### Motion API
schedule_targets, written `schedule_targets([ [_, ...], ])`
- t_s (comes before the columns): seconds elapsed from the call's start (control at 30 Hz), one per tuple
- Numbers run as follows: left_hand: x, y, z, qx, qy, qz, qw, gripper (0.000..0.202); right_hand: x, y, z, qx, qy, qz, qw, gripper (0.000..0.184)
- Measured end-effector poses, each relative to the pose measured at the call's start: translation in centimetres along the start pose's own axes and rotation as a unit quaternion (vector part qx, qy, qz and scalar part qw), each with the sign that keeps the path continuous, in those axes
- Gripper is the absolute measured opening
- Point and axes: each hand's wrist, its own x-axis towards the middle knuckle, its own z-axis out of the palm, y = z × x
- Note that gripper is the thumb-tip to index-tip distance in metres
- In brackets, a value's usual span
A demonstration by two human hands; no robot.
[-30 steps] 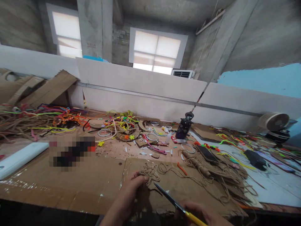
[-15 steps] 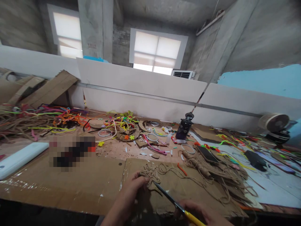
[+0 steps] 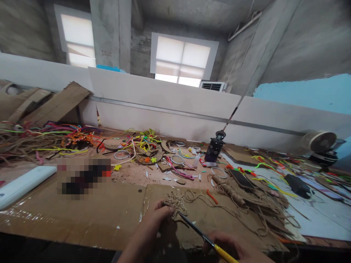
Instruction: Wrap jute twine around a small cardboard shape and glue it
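My left hand (image 3: 155, 223) pinches the near-left edge of a looped tan cord piece (image 3: 177, 201), shaped somewhat like a flower, on the cardboard. My right hand (image 3: 230, 244) is closed around yellow-handled scissors (image 3: 197, 231) at the lower right. Their dark blades look closed together and point up and left, the tip at the near edge of the cord piece. Whether the tip touches the cord I cannot tell. A long loose tan cord (image 3: 219, 207) curls away to the right from the piece. A short orange strip (image 3: 212, 196) lies beside that cord.
A bundle of tan cord (image 3: 233, 191) lies to the right, with a dark phone (image 3: 241, 179) on it. Behind stand a black bottle (image 3: 214, 149) and a wreath-like ring (image 3: 141, 157) amid colourful scraps. A fan (image 3: 319, 141) is at far right, a white box (image 3: 26, 184) at left.
Almost nothing differs. Both hands, the scissors and the cord piece stay in nearly the same places, with only a slight shift of the view.
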Motion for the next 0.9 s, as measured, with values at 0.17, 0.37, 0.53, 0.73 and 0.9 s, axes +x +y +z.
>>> schedule_targets([
  [0.17, 0.0, 0.1, -0.4, 0.014, -0.012, 0.009, 1.0, 0.023, 0.5, 1.9, -0.3, 0.006, 0.005, -0.011, 1.0, 0.073],
  [0.37, -0.8, 0.7, -0.1, -0.011, -0.033, 0.0, 0.999, 0.018, 0.3, 1.3, -0.3, 0.013, -0.006, 0.012, 1.0, 0.068],
  [0.53, -0.7, 0.6, 0.1, -0.028, -0.038, -0.006, 0.999, 0.017, 0.4, 0.6, -0.3, -0.012, 0.005, 0.006, 1.0, 0.067],
  [0.73, 0.1, -0.2, -0.3, 0.022, -0.021, 0.005, 1.0, 0.017, 0.2, -0.5, -0.3, -0.048, 0.003, -0.001, 0.999, 0.059],
  [0.9, 0.2, -0.2, -0.2, 0.028, -0.016, 0.011, 0.999, 0.019, -0.7, -1.5, 0.2, -0.043, 0.031, 0.034, 0.998, 0.06],
])
